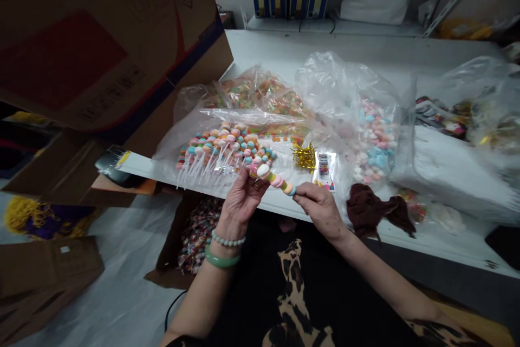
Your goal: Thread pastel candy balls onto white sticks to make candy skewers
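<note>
A candy skewer of pastel marshmallow discs, with a white one at its left end, is held between my two hands over the table's front edge. My left hand has its fingers curled at the white end. The thumb and fingers of my right hand pinch the blue end. Just beyond lies a pile of similar marshmallow skewers with white sticks pointing toward me. A bundle of gold twist ties and a small printed packet rest right of the pile.
Behind the skewers lies a clear bag of gummy candies. Farther right are a bag of marshmallows, a brown cloth and stacked clear bags. A large carton looms left; a box of wrapped candies sits below the table.
</note>
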The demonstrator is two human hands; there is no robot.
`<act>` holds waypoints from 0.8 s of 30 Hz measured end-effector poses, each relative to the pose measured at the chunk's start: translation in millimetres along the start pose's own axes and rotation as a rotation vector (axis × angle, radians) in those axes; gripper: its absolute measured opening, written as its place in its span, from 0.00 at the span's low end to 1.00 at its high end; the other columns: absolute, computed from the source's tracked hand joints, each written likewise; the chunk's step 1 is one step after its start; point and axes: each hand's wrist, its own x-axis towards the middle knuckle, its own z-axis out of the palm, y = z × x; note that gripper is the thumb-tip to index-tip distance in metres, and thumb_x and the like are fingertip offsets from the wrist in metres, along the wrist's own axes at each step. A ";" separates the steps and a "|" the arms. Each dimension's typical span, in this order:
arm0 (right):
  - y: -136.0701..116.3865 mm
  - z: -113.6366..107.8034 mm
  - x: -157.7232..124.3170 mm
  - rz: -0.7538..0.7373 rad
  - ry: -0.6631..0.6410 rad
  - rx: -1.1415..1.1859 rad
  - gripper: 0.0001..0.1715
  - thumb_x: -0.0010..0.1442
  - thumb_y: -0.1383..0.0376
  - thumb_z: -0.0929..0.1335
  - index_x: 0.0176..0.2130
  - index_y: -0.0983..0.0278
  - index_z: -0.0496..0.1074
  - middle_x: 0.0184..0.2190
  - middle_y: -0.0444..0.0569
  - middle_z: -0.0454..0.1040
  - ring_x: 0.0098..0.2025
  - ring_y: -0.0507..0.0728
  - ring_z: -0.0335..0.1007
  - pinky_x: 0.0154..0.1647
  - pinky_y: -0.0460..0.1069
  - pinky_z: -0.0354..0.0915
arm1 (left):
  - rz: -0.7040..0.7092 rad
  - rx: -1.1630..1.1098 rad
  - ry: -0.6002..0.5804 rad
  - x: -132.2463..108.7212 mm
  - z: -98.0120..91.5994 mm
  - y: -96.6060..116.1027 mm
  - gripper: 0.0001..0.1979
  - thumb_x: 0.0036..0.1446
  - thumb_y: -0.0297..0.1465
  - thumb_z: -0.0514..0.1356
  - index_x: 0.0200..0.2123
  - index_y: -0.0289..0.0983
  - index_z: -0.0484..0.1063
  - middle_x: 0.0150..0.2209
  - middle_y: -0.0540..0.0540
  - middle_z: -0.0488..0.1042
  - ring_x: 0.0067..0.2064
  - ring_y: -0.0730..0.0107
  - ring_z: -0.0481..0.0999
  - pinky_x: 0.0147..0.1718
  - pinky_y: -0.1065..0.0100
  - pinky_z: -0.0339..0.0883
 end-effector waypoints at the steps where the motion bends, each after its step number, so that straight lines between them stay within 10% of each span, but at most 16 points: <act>1: 0.4 -1.3 0.0 -0.074 0.013 -0.082 0.07 0.59 0.65 0.68 0.31 0.60 0.76 0.27 0.45 0.71 0.29 0.53 0.67 0.32 0.48 0.63 | 0.006 0.000 0.013 -0.6 1.1 0.5 0.08 0.56 0.35 0.65 0.30 0.37 0.76 0.32 0.46 0.80 0.38 0.64 0.80 0.45 0.56 0.74; 17: 7.8 -15.7 -8.9 -0.591 0.061 -0.897 0.16 0.63 0.73 0.61 0.42 0.62 0.76 0.36 0.53 0.76 0.36 0.56 0.71 0.37 0.48 0.64 | 0.178 0.167 -0.038 9.8 -17.5 10.4 0.07 0.46 0.27 0.70 0.30 0.34 0.78 0.32 0.46 0.81 0.34 0.69 0.79 0.36 0.69 0.74; 24: 20.9 -3.9 -2.5 -0.023 0.053 -0.277 0.08 0.59 0.65 0.65 0.30 0.62 0.73 0.26 0.46 0.71 0.28 0.53 0.65 0.29 0.47 0.61 | 0.170 0.317 -0.072 4.7 -18.2 1.3 0.11 0.41 0.33 0.73 0.27 0.33 0.79 0.30 0.46 0.80 0.33 0.67 0.79 0.39 0.65 0.75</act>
